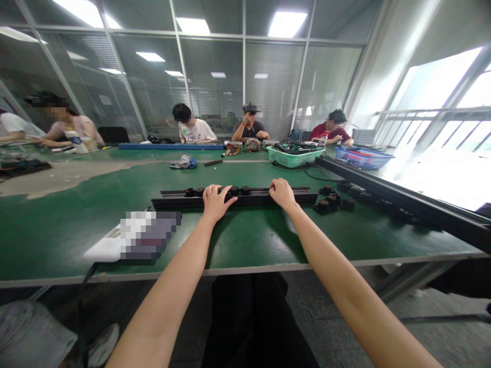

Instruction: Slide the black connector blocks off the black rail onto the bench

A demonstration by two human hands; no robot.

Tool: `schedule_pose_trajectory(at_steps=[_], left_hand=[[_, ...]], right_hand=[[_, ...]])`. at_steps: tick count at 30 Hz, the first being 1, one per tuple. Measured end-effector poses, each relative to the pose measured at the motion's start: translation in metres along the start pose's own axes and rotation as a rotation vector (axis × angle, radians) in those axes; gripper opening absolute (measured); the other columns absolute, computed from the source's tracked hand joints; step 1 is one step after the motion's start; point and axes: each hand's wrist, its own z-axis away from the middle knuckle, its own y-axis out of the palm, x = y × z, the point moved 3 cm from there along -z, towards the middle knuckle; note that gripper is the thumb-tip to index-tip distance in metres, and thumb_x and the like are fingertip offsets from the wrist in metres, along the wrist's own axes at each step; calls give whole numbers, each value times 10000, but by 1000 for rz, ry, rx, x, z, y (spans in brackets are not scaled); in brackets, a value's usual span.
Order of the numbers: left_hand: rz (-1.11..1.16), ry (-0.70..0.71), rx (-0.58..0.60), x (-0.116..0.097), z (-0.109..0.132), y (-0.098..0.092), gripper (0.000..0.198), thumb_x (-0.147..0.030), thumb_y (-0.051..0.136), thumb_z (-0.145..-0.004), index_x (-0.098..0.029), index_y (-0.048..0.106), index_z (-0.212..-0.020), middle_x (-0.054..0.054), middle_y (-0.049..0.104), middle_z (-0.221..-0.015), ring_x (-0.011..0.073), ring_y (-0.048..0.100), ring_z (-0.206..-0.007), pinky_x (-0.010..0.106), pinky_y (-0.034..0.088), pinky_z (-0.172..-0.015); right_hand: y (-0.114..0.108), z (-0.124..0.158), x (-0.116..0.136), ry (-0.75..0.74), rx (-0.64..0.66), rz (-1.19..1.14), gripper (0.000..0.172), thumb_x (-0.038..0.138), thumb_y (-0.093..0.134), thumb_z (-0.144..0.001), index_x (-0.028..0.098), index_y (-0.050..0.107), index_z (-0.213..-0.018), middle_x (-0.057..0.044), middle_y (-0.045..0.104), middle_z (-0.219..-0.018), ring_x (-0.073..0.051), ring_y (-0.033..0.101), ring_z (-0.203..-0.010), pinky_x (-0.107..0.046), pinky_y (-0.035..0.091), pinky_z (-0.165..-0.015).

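A long black slotted rail lies crosswise on the green table in front of me. Several small black round-topped parts sit in a row along its channel. My left hand grips the rail left of its middle, thumb on the near side and fingers over the top, beside those parts. Toward the rail's right end, my right hand is closed, its fingertips bent down at the channel. Whatever lies between those fingertips is hidden.
More black parts lie to the right, near a long black beam. A green basket and a blue basket stand farther back. At left is a white object with a cable. Several people sit across the table.
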Motion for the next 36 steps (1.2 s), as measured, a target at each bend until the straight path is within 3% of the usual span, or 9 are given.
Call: schedule_pose_trajectory(at_steps=[13, 36], left_hand=[[-16, -5, 3, -1, 0, 0, 564, -577, 638, -1028, -293, 681, -1513, 156, 611, -1462, 363, 451, -1454, 521, 296, -1283], [2, 6, -13, 0, 0, 1, 556, -575, 650, -1021, -291, 692, -1498, 163, 613, -1458, 368, 458, -1454, 540, 315, -1276]], right_hand=[[-5, 4, 4, 23, 50, 56, 315, 74, 474, -974, 166, 759, -1071, -156, 703, -1235, -266, 616, -1211, -321, 517, -947], [-7, 4, 0, 117, 14, 63, 334, 64, 478, -975, 150, 766, -1122, -172, 705, -1268, -272, 637, -1202, -315, 518, -907]])
